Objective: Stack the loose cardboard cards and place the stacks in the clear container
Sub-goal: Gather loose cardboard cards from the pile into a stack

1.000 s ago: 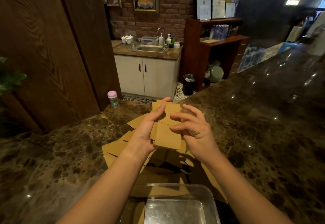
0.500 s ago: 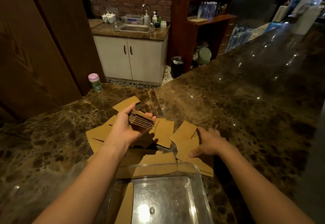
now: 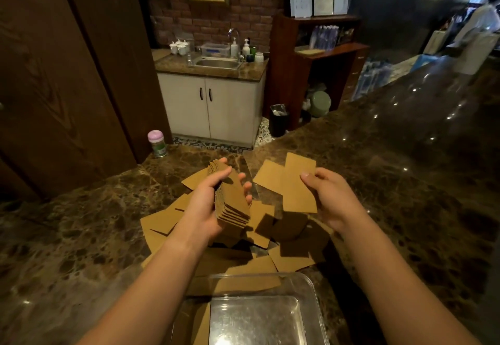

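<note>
Mid-task: left hand (image 3: pixel 205 204) grips a part-built stack (image 3: pixel 231 198), right hand (image 3: pixel 331 198) pinches one card (image 3: pixel 299 182) (perhaps two), loose cards (image 3: pixel 162 223) litter the counter (image 3: pixel 81 236), clear container (image 3: pixel 311 285) nearly empty.

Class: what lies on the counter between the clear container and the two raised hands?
Head view: loose cardboard cards lie overlapping on the counter there.

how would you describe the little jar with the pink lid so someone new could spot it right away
Start at the dark marble counter and follow it to its far left corner, where it meets the brown wooden wall. The small jar stands there upright, well apart from the scattered cardboard cards. It is the only thing with a pink lid and a green label.
</note>
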The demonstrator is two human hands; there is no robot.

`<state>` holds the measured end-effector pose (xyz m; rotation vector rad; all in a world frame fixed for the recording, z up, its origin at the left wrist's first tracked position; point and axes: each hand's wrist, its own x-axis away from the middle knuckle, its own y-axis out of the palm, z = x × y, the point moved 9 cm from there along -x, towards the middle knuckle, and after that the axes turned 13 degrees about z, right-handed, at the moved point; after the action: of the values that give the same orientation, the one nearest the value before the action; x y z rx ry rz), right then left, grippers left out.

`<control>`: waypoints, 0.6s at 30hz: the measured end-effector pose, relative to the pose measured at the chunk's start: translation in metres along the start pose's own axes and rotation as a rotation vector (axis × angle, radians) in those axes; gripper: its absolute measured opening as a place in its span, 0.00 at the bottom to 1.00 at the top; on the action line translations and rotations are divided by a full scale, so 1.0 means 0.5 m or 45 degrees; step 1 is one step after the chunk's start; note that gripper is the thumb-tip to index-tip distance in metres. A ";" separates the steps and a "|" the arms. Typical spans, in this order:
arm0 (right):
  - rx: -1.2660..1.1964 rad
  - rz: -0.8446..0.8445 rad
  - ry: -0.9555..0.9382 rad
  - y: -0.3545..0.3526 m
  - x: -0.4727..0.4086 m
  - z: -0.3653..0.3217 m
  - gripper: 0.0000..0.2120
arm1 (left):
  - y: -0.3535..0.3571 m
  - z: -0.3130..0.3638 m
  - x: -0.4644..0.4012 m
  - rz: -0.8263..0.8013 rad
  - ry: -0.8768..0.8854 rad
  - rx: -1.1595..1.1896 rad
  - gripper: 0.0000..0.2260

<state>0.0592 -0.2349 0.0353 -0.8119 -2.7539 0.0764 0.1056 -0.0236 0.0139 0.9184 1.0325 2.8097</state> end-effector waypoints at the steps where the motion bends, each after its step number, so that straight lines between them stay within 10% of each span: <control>1: -0.085 -0.019 -0.026 0.016 0.012 -0.023 0.09 | 0.015 0.007 0.008 -0.032 0.042 -0.013 0.18; 18: -0.636 -0.159 0.001 0.110 0.100 -0.110 0.13 | 0.050 0.159 0.093 -0.131 0.617 0.221 0.22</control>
<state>0.0627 -0.1634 0.0935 -0.7417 -2.8485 -0.6582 0.1140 0.0131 0.1016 0.1694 1.3390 2.9550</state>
